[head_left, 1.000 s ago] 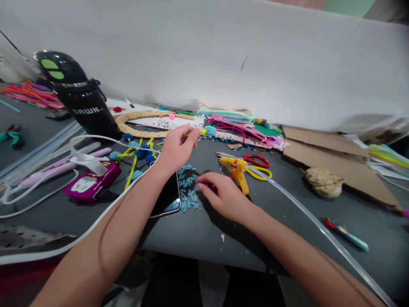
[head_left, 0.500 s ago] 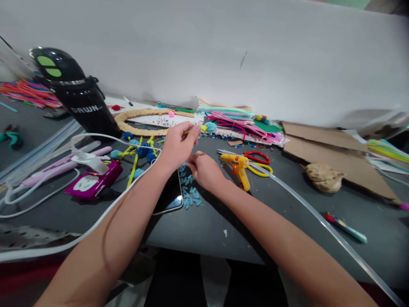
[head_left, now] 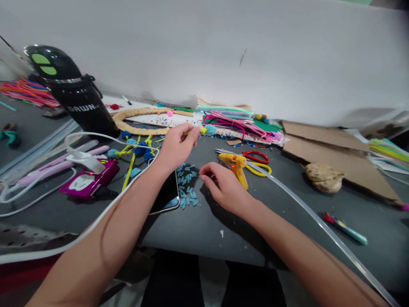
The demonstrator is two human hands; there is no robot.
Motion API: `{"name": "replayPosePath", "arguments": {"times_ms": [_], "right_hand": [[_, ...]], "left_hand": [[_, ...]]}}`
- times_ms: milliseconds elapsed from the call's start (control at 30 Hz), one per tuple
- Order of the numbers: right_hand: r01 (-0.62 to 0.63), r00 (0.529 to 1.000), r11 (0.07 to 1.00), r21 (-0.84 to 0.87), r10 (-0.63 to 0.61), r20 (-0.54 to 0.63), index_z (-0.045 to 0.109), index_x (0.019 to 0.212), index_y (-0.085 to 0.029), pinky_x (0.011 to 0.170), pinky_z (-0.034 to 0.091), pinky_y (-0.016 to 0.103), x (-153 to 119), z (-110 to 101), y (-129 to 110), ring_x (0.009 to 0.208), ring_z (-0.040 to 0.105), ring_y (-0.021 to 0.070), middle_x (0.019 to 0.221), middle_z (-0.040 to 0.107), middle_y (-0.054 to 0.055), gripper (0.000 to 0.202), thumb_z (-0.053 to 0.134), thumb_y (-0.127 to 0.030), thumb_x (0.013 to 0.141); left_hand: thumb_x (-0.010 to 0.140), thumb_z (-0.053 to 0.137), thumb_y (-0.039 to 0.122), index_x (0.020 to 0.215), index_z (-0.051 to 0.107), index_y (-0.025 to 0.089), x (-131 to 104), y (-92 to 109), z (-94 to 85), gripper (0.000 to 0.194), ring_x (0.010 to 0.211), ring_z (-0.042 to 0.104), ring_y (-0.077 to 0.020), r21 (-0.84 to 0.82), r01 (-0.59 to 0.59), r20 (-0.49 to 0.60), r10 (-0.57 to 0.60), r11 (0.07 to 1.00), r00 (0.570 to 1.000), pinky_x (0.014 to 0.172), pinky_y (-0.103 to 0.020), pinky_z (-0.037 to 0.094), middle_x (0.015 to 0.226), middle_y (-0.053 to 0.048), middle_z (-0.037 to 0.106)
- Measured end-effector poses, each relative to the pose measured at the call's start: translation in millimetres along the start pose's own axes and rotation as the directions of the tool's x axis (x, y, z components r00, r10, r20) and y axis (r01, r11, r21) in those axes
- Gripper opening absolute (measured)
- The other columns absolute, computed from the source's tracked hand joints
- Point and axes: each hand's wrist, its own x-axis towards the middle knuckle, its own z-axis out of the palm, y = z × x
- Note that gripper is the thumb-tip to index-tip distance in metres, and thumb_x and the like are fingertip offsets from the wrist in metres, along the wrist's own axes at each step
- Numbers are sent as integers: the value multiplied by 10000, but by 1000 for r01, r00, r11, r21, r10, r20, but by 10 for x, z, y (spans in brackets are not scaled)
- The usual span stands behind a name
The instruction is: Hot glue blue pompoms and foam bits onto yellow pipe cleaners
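Note:
My left hand (head_left: 177, 147) is closed in a pinch on the yellow stem of a light-blue pipe-cleaner flower (head_left: 210, 129), whose head points right. To the right and nearer to me, my right hand (head_left: 225, 185) hovers with thumb and forefinger tips together; whatever they may hold is too small to make out. Just left of those fingertips, small light-blue fuzzy petals (head_left: 188, 179) lie scattered on the dark table. A phone (head_left: 171, 194) rests beside them, partly beneath my left forearm. The yellow glue gun (head_left: 232, 162) lies behind my right hand, touching the scissors (head_left: 260, 157).
At the left stand a black bottle (head_left: 81, 98) and a purple power device (head_left: 91, 179), with a white cable (head_left: 105, 217) crossing my left forearm. Finished-looking blue flowers (head_left: 140, 149) and a wrapped ring (head_left: 128, 117) lie behind. Cardboard (head_left: 326, 153) lies at right.
My right hand has drawn back from the petals, to the right and toward me. My left hand still holds the flower in nearly the same place. The view has shifted slightly.

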Motion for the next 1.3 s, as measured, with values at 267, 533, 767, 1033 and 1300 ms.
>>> {"name": "replayPosePath", "arguments": {"times_ms": [267,533,767,1033,1300], "right_hand": [[74,997,991,114,-71,-24,581,984,-180,792,458,262,-106,1,49,847,583,154,924,641,42,103,490,-158,941],[14,996,980,200,3,-86,576,938,-197,719,459,256,-207,17,13,774,579,141,848,629,14,100,512,-128,907],[-48,980,937,347,112,-167,603,928,-206,684,487,236,-192,38,29,738,606,122,819,648,-3,44,567,-191,908],[-23,975,925,379,104,-195,696,875,-219,713,530,235,-180,-62,1,768,649,127,844,710,4,61,667,-271,865],[-23,910,876,482,217,-352,727,888,-230,711,571,279,-175,-137,44,749,689,154,837,727,13,73,712,-205,821]], "left_hand": [[928,515,341,723,595,153,-17,39,23,289,521,480,-85,69,-24,42,21,997,999,497,-194,376,591,9,553],[930,517,358,764,605,153,-86,122,63,278,537,487,-84,120,6,48,-12,993,999,499,-187,370,615,13,565],[936,512,378,773,601,148,-101,177,76,295,554,495,-85,111,15,58,-21,994,998,506,-187,368,629,13,564],[937,504,376,770,612,146,-66,169,-12,304,565,489,-89,180,-43,81,29,983,996,530,-197,370,643,12,575],[912,529,378,758,640,156,-34,224,-252,292,576,458,-96,299,-142,366,24,944,930,541,-218,332,623,25,561]]}}
